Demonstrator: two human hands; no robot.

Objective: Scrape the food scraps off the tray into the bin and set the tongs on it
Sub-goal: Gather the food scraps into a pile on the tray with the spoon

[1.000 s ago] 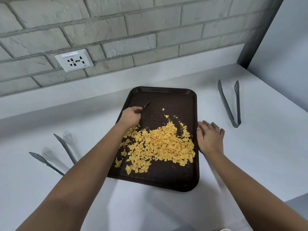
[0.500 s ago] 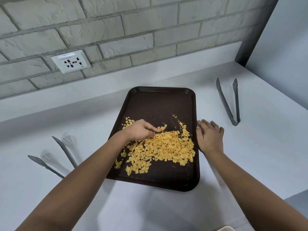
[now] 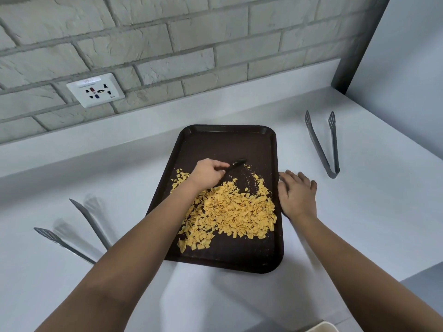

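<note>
A dark brown tray (image 3: pixel 251 142) lay on the pale desk (image 3: pixel 359 224), its long sides running near to far. Yellow food scraps (image 3: pixel 235 212) were heaped over its middle and near-left part, with a few crumbs scattered toward the far right. The left hand (image 3: pixel 206 172) was over the tray's left-centre, fingers curled round a thin black scraper (image 3: pixel 236 163) whose tip pointed right and away, just beyond the far edge of the heap. The right hand (image 3: pixel 296 195) rested at the tray's right rim, fingers extended and relaxed, grasping nothing. One pair of grey tongs (image 3: pixel 323 144) lay on the desk well to the right of the tray, arms spread toward the wall. Another pair of tongs (image 3: pixel 79 228) lay to the left, partly hidden behind the left forearm. A white bin rim (image 3: pixel 316 328) showed at the near edge
</note>
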